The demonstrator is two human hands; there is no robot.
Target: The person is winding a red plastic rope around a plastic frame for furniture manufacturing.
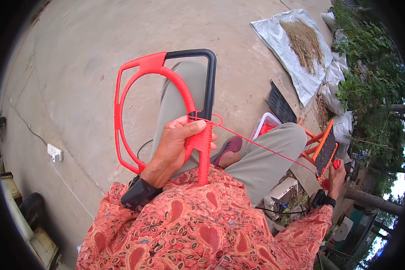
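Observation:
My left hand (pixel 172 143) is closed round a frame (pixel 210 81) of black tube, its thumb pressing near a corner. Red cord is wound tightly over much of this frame, including an inner ring (pixel 177 81); the top right stretch is bare black. From beside the left thumb, where it makes a small loose loop, a strand of red cord (pixel 270 149) runs across my right knee to my right hand (pixel 336 179). Held far out to the right, that hand is closed on a small red bundle of cord (pixel 336 164). The frame rests against my lap, partly over my left leg.
An orange folding stand with a black slatted top (pixel 326 150) is close to my right hand. Beyond my right knee are a white basket (pixel 269 120) with red contents and a black panel (pixel 281 102). A silver sheet (pixel 279 45) bears dried plants. A power strip (pixel 55 152) lies left.

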